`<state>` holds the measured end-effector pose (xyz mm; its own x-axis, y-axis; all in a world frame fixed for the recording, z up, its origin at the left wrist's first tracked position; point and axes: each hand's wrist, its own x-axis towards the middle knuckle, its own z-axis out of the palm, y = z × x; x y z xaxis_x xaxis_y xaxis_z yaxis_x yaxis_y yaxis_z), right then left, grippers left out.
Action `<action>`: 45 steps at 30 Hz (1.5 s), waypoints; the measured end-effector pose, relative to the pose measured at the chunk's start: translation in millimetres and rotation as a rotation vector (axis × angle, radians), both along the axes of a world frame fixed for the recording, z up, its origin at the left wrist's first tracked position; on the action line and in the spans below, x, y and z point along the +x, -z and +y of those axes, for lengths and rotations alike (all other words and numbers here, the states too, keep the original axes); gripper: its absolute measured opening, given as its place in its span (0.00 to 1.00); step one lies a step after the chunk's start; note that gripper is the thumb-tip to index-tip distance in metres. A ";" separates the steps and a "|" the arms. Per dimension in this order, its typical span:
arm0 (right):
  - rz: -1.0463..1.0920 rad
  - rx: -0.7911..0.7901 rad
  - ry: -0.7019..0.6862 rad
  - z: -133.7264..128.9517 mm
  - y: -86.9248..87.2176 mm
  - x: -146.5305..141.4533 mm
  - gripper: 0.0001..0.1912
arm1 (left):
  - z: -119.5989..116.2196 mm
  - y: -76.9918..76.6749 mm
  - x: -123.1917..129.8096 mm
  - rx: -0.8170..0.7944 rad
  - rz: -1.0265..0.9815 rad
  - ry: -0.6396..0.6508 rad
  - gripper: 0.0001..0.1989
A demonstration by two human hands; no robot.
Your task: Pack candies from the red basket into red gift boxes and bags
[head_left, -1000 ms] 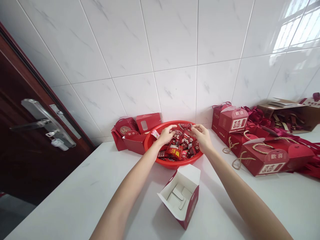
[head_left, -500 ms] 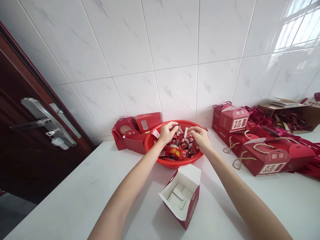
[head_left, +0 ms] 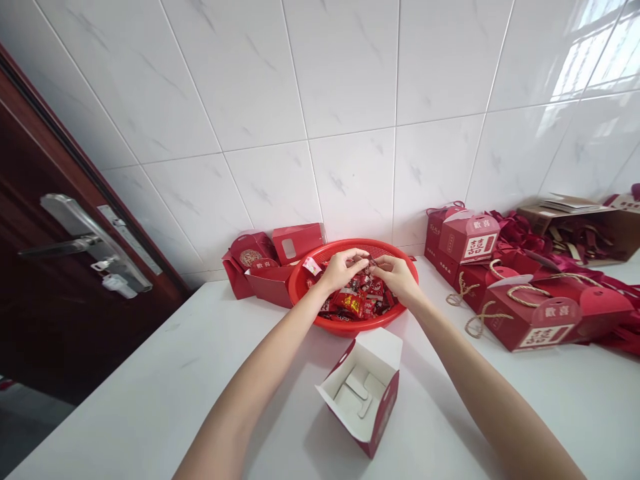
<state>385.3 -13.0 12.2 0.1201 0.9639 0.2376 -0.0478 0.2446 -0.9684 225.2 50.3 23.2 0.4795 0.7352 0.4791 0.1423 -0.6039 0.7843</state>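
Observation:
My left hand (head_left: 342,271) and my right hand (head_left: 397,275) are close together over a red plastic basket (head_left: 345,327) full of wrapped candies (head_left: 351,302). Their curled fingertips nearly meet on a small dark red wrapped candy (head_left: 369,263), which the fingers partly cover. Nearer to me, below the basket, an open red gift box (head_left: 384,413) stands on the white tabletop. Its flaps are spread, and the white inside shows only the folded bottom tabs.
Red boxes (head_left: 270,283) lean by the wall left of the basket. To the right are several red gift boxes (head_left: 540,320) with rope handles, red ribbon cloth and a cardboard carton (head_left: 615,233). A dark door (head_left: 50,300) with keys borders the table (head_left: 150,393) on the left.
Both hands have drawn together over the basket, the left moving right and the right slightly left, and their fingertips now meet at one candy. The open box stays put.

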 end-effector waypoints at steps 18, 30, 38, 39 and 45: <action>0.162 -0.005 0.194 6.7 4.3 2.4 0.15 | -0.2 3.1 -8.7 -0.227 0.891 -0.033 0.31; 0.156 0.025 0.193 4.7 1.8 1.5 0.16 | 1.3 5.0 -4.8 -0.134 0.809 0.009 0.15; 0.177 0.058 -0.012 -2.8 -6.7 1.2 0.15 | 5.2 -5.3 -2.0 -0.257 0.050 -0.045 0.20; 0.176 0.039 -0.036 -3.8 -7.7 0.9 0.15 | 3.0 -6.6 0.0 -0.305 0.020 0.005 0.19; 0.211 0.016 -0.054 -6.3 -9.6 0.1 0.17 | -3.9 -11.1 6.2 -0.432 -0.082 0.032 0.14</action>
<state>385.3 -19.3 21.8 0.1174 0.9666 0.2280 -0.2625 0.2516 -0.9316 231.5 46.4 34.3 0.4784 0.8618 0.1686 0.0552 -0.2212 0.9737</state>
